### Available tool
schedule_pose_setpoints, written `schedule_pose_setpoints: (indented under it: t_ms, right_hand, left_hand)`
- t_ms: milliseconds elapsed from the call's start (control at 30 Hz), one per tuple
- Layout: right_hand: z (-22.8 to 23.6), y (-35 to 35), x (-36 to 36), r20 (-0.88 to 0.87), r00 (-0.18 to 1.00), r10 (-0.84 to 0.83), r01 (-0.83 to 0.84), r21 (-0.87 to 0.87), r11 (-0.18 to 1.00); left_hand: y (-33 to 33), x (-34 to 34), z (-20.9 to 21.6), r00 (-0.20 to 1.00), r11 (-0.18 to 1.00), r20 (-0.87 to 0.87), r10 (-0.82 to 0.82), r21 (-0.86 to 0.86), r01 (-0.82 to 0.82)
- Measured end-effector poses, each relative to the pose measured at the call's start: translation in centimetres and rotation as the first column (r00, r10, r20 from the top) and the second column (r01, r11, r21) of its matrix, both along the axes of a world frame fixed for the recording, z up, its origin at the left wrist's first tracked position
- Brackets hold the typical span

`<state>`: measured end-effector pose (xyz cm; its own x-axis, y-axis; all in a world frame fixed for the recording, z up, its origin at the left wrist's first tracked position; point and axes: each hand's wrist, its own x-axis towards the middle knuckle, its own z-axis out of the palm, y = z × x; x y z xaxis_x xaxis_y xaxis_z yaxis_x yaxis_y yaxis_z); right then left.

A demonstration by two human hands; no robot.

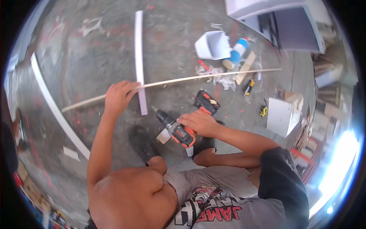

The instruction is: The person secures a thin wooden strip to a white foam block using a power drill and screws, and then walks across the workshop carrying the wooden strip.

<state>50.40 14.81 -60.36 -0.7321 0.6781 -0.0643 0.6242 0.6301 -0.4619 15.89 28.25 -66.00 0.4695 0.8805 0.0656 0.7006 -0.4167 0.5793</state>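
A long, thin wooden strip (183,79) runs crosswise over the floor. Near where it crosses a narrow white board (139,45), my left hand (119,97) is closed over it, fingertips by the board's edge. My right hand (200,123) grips an orange and black cordless drill (176,131) by its handle, just in front of my feet. The drill's bit points up and left, toward the lower end of the white board but apart from it. My palm hides much of the handle; the battery end shows beyond my knuckles.
Another white strip (57,101) lies at the left. Farther right are a white bin (212,45), a blue and white cylinder (237,53), crumpled plastic, a yellow and black hand tool (248,87), a tape measure (263,111) and a white box (280,116). A large white cabinet piece stands at the upper right.
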Motion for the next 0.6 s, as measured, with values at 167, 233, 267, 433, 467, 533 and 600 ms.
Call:
schedule_pose_setpoints:
  t_ms: [167, 233, 267, 433, 467, 533, 600]
  right_hand:
    - [-3.3, 0.0, 0.8, 0.030, 0.994, 0.108, -0.110, 0.072, 0.991]
    - [-3.2, -0.9, 1.7, 0.115, 0.989, 0.094, -0.101, 0.055, 0.993]
    - [-3.8, -1.4, 2.0, 0.103, 0.993, 0.063, -0.071, 0.081, 0.994]
    - [-4.5, -1.4, 2.6, 0.030, 0.995, 0.099, -0.100, 0.010, 0.995]
    - [-4.5, -1.2, 2.6, 0.024, 0.993, 0.116, -0.116, 0.006, 0.993]
    - [-4.0, -0.7, 2.9, -0.011, 0.994, 0.112, -0.112, -0.003, 0.994]
    - [-2.4, 0.3, 3.7, -0.062, 0.995, 0.082, -0.082, 0.000, 0.997]
  left_hand:
    - [-1.3, -2.4, 3.8, 0.990, 0.990, -0.126, 0.063, 0.135, -0.046]
    - [-2.3, -3.6, 2.5, 0.992, 0.984, -0.102, 0.070, 0.171, -0.052]
    - [-2.8, -4.6, 2.4, 0.990, 0.980, -0.111, 0.084, 0.189, -0.062]
    - [-4.6, -11.7, 2.6, 0.934, 0.961, -0.248, 0.258, 0.169, -0.220]
    - [-4.9, -13.6, 2.2, 0.917, 0.953, -0.284, 0.280, 0.195, -0.230]
    - [-5.3, -16.4, 2.1, 0.880, 0.940, -0.358, 0.312, 0.248, -0.233]
    - [-5.4, -18.6, 2.9, 0.837, 0.923, -0.423, 0.347, 0.311, -0.226]
